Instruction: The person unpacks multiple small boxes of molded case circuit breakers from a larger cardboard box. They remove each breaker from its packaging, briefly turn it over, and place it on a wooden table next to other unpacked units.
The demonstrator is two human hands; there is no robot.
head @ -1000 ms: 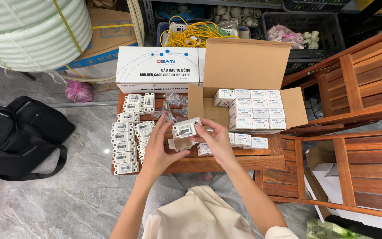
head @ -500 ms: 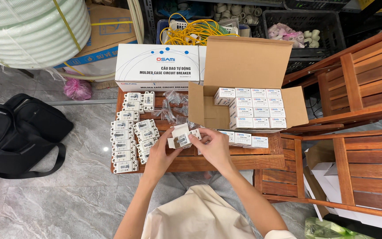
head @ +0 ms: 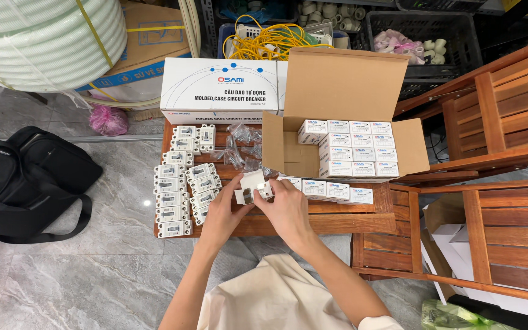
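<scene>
Both hands grasp one small white carton (head: 253, 185) over the near part of a low wooden table (head: 313, 223). Left hand (head: 227, 211): fingers curled under and along the carton's left end, steadying it. Right hand (head: 285, 205): fingertips pinching the right end, apparently working an end flap; whether a unit sits inside cannot be told.

Item, held: small white carton, flap side tilted up, above the table edge between the loose units and the packed cartons.

Item, left of hands: bare white circuit breakers (head: 181, 186), laid face up in rows on the table, within the left hand's reach, so presumably the unpacked stock.

Item, right of hands: a short row of matching small boxed units (head: 331, 189), side by side on the table, just beside the right hand.

Item, far right: open brown shipping carton (head: 337, 110), lid flap standing up, holding a tight grid of the same small boxes; one corner space is unfilled.

Item, far centre: clear plastic bags (head: 242, 146), crumpled in a pile.

Item, far: long white printed box (head: 221, 91).

Surroundings: black bag (head: 22, 177) on the tiled floor at left; wooden chairs (head: 490, 183) at right; a coil of pale hose (head: 38, 30) far left.
</scene>
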